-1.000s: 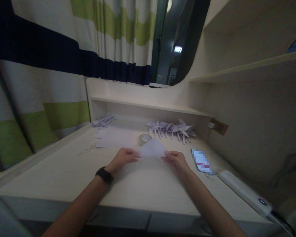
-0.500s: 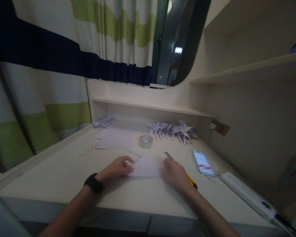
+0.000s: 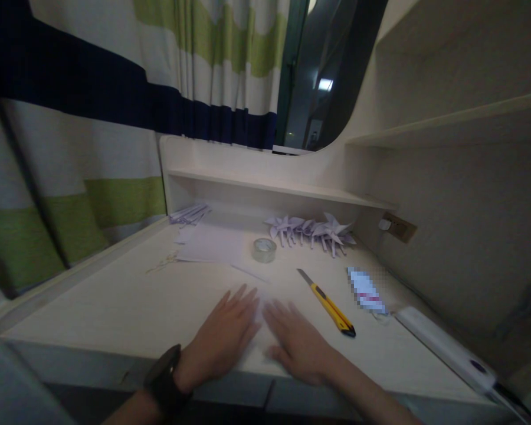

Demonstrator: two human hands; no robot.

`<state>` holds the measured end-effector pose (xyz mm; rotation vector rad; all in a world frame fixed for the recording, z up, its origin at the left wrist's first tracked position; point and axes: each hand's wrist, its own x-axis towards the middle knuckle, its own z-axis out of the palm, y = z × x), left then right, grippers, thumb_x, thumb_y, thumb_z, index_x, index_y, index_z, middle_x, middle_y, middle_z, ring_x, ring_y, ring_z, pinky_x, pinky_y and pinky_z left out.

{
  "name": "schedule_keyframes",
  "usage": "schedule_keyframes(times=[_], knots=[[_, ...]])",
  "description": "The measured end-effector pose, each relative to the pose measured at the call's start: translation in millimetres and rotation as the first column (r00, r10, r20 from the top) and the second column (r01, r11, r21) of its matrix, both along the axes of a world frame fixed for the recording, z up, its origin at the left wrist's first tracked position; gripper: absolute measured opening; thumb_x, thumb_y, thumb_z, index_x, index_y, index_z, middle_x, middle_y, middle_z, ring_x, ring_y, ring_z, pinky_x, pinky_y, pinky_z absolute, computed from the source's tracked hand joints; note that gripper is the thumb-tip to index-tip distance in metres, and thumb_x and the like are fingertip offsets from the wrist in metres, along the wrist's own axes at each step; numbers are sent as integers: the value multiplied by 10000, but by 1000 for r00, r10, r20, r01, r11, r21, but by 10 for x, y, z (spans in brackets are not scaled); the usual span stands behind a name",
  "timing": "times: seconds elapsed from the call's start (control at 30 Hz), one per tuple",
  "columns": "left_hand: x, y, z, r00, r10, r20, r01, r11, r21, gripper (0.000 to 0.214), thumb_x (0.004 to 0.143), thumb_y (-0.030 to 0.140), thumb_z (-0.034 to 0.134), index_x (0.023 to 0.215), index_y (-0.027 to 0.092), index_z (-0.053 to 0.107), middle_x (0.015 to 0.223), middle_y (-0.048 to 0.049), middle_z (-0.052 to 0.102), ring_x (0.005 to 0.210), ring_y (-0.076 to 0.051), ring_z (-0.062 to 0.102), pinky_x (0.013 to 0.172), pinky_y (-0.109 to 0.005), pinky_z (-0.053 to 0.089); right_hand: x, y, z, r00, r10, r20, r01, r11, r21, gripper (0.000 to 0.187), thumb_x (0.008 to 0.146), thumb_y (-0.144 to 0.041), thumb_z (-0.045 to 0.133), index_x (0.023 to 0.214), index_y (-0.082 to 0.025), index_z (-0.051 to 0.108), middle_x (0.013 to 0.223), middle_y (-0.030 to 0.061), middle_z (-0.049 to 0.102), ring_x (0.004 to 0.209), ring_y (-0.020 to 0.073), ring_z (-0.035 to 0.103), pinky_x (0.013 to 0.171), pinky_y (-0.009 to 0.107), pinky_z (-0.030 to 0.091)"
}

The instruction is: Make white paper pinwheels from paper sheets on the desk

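My left hand and my right hand lie flat side by side on the desk, fingers stretched out, palms down. They press on a folded white paper, which shows only as a sliver between them. A black watch sits on my left wrist. A yellow utility knife with its blade out lies just right of my right hand.
A roll of clear tape and white sheets lie farther back. Several folded paper pinwheels line the back under the shelf. A white power strip runs along the right edge. Scissors rest at the left.
The folded paper, held up between both hands a second ago, now lies on the desk. Both hands have drawn toward the near edge and flattened on it, uncovering the knife.
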<state>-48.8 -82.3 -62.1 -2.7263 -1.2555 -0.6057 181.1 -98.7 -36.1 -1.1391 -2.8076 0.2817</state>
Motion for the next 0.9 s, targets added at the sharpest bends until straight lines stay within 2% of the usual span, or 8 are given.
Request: schedule_keyframes(times=[0.07, 0.17, 0.23, 0.43, 0.6, 0.7, 0.9], knots=[[98, -105, -112, 998, -43, -44, 42, 999, -14, 520, 957, 428, 284, 1422, 195, 312, 1481, -88, 323, 1383, -259, 220, 1100, -499, 211, -6, -2, -3, 1000, -3, -2, 3, 1000, 14, 685, 933, -545, 295, 1477, -167, 120, 1525, 107, 134, 1411, 262, 66, 1139, 509, 71], [155, -180, -218, 998, -17, -63, 14, 999, -43, 590, 952, 480, 262, 1455, 173, 230, 1495, -100, 281, 1387, -250, 211, 1115, -494, 185, -2, -45, -20, 1000, -5, -21, 6, 998, 70, 690, 933, -523, 327, 1478, -163, 102, 1528, 106, 108, 1413, 256, 42, 1146, 492, 54], [152, -194, -233, 998, -6, -64, 3, 999, -39, 596, 952, 485, 256, 1455, 168, 231, 1496, -104, 275, 1388, -250, 205, 1123, -493, 164, 13, -95, -36, 1000, 9, -29, -7, 997, 82, 695, 931, -514, 342, 1477, -159, 100, 1529, 104, 96, 1414, 250, 44, 1152, 469, 60], [100, -197, -193, 997, -25, -73, 24, 1000, -12, 570, 956, 458, 265, 1451, 176, 245, 1490, -101, 281, 1387, -249, 204, 1117, -496, 198, 44, -202, -21, 1000, 13, -27, -13, 1000, -5, 651, 943, -489, 327, 1472, -159, 140, 1525, 99, 120, 1409, 241, 99, 1152, 444, 128], [-127, -279, -208, 996, -27, -84, 29, 999, 27, 561, 955, 420, 304, 1459, 187, 224, 1480, -92, 300, 1366, -238, 271, 1100, -455, 268, 39, -210, 25, 999, -10, -52, 8, 999, -34, 647, 937, -499, 342, 1466, -165, 181, 1518, 103, 146, 1407, 248, 120, 1146, 455, 145], [-329, -388, -159, 996, -5, -84, 10, 998, 57, 582, 945, 421, 340, 1469, 229, 176, 1473, -64, 316, 1334, -222, 343, 1074, -405, 328, 41, -213, 28, 998, -13, -58, 10, 999, -41, 651, 934, -509, 343, 1464, -162, 195, 1518, 102, 150, 1408, 246, 114, 1148, 451, 139], [-605, -498, -93, 997, 20, -75, -11, 993, 116, 551, 926, 399, 367, 1451, 283, 248, 1410, -27, 423, 1246, -222, 472, 993, -372, 429, 35, -225, 51, 998, -21, -61, 18, 998, -52, 653, 932, -520, 337, 1463, -163, 204, 1517, 107, 160, 1407, 250, 116, 1145, 456, 140]])
